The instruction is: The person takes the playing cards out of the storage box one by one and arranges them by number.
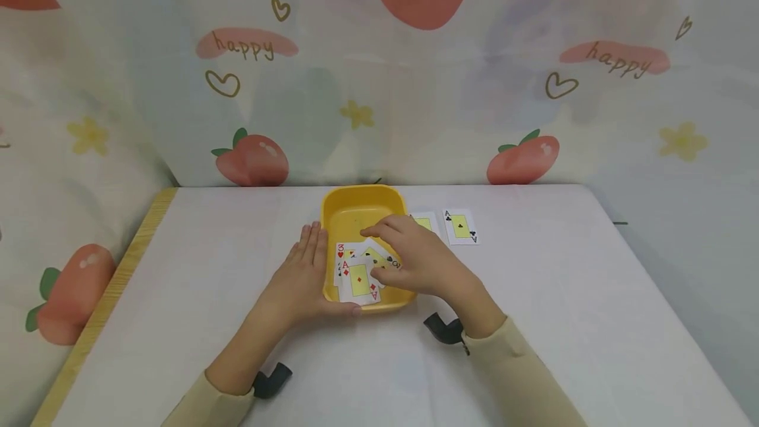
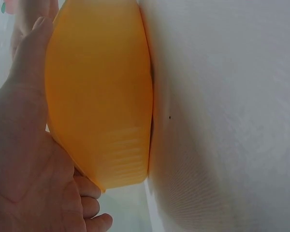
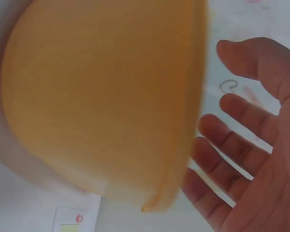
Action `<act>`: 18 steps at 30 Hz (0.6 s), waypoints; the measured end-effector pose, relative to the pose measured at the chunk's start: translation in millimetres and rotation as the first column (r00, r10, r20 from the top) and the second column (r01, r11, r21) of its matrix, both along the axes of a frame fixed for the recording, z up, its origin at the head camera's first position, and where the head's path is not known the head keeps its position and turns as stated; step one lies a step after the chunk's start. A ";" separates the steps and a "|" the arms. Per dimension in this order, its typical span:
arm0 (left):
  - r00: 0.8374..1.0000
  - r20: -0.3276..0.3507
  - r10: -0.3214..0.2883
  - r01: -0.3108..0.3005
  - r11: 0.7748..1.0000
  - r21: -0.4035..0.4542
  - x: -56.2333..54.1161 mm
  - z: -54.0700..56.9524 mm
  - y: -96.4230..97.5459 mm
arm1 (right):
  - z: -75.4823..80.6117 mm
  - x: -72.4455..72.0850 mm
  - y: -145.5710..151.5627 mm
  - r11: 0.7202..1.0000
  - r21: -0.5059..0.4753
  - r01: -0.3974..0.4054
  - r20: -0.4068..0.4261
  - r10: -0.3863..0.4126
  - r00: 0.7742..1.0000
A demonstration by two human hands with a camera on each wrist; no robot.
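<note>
The left hand (image 1: 302, 279), fingers straight, touches one tray (image 1: 363, 199) beside two cards (image 1: 460, 227); the right hand (image 1: 420, 254) has parted fingers.

We see the left hand (image 1: 302, 279) laid straight-fingered along the left edge of a yellow tray (image 1: 363, 198), its thumb at the near edge. We find the right hand (image 1: 418, 256) across the right edge, fingers loosely bent above the ace of diamonds (image 1: 359, 280) and three of hearts (image 1: 340, 249). Outside that edge, near the table's (image 1: 593, 348) far edge, lies the ace of clubs (image 1: 460, 227).
</note>
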State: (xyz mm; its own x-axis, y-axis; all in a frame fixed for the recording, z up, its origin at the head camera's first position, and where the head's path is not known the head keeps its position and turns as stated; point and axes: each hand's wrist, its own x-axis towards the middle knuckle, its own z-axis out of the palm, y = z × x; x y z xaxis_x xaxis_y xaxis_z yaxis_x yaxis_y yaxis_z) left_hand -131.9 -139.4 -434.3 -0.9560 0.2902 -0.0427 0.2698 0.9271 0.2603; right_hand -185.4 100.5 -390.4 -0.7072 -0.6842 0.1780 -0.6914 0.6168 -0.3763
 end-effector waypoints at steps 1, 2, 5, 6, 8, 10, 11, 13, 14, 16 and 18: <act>1.000 -0.001 -0.001 0.001 1.000 -0.001 0.2 0.1 -0.4 | -2.1 0.2 -1.6 1.000 0.021 0.002 0.005 -0.002 1.000; 1.000 -0.001 -0.002 0.002 1.000 0.000 0.2 0.2 -0.7 | -3.6 0.2 -3.2 0.999 0.037 0.002 0.012 -0.003 1.000; 1.000 -0.003 -0.005 0.005 1.000 0.006 0.3 0.6 -1.4 | -8.0 -1.5 -7.0 0.998 0.069 -0.009 0.031 0.007 0.999; 1.000 -0.002 -0.004 0.004 1.000 0.009 0.2 0.7 -1.5 | -9.3 -2.3 -8.2 0.997 0.076 -0.013 0.043 0.009 0.999; 1.000 0.000 -0.004 0.004 1.000 0.009 0.1 0.6 -1.7 | -12.4 -4.9 -10.9 0.994 0.106 -0.013 0.066 0.006 0.998; 1.000 0.004 -0.001 0.001 1.000 0.008 0.1 0.5 -1.9 | -16.2 -6.8 -13.8 0.987 0.159 -0.007 0.096 -0.008 0.995; 1.000 0.005 0.000 0.000 1.000 0.007 0.1 0.5 -2.0 | -18.2 -7.5 -15.2 0.982 0.187 -0.007 0.110 -0.014 0.994; 1.000 0.006 0.000 0.000 1.000 0.005 0.2 0.6 -1.9 | -21.8 -8.3 -17.8 0.967 0.254 -0.008 0.117 -0.023 0.993; 1.000 0.006 -0.002 0.002 1.000 0.004 0.2 0.7 -1.8 | -23.1 -8.2 -18.9 0.959 0.282 -0.009 0.118 -0.026 0.993; 1.000 0.005 -0.005 0.005 1.000 0.003 0.2 1.0 -1.7 | -25.0 -7.5 -20.6 0.948 0.319 -0.014 0.111 -0.023 0.994; 1.000 0.006 -0.006 0.006 1.000 0.000 0.4 1.5 -1.6 | -25.9 -7.0 -22.2 0.941 0.338 -0.032 0.098 -0.001 0.995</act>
